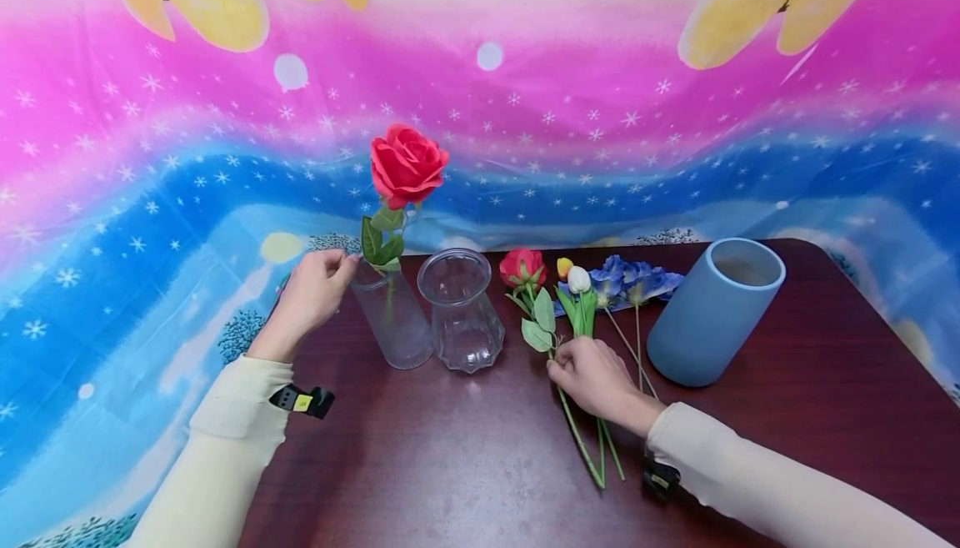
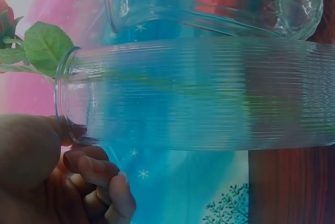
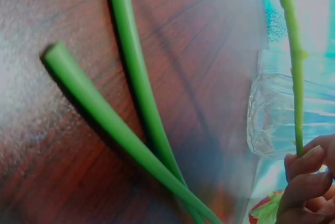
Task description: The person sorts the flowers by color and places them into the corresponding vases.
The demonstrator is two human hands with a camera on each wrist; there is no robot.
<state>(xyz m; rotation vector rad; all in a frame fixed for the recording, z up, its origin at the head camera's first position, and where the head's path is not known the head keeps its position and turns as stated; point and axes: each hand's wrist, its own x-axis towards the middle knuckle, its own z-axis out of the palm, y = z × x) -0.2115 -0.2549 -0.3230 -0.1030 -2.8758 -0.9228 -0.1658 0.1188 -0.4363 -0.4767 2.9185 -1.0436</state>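
Note:
My left hand (image 1: 311,291) pinches the rim of a clear ribbed glass vase (image 2: 172,98), thumb and fingers at its mouth. A large red rose (image 1: 408,166) stands in this vase, its bloom and leaves above the rim and its stem visible through the glass. On the right, my right hand (image 1: 596,377) pinches the green stem (image 3: 296,72) of a smaller red rose (image 1: 522,269) partway along its length. Yellow and white tulips (image 1: 578,279) lie right by that hand, their crossed green stems (image 3: 112,122) on the table below it.
A clear glass vase with a flared mouth (image 1: 467,327) stands just right of the ribbed one. Blue flowers (image 1: 637,281) lie behind the right hand. A tall blue-grey vase (image 1: 697,331) stands at the right of the dark wooden table (image 1: 450,465). A patterned cloth (image 1: 480,123) hangs behind.

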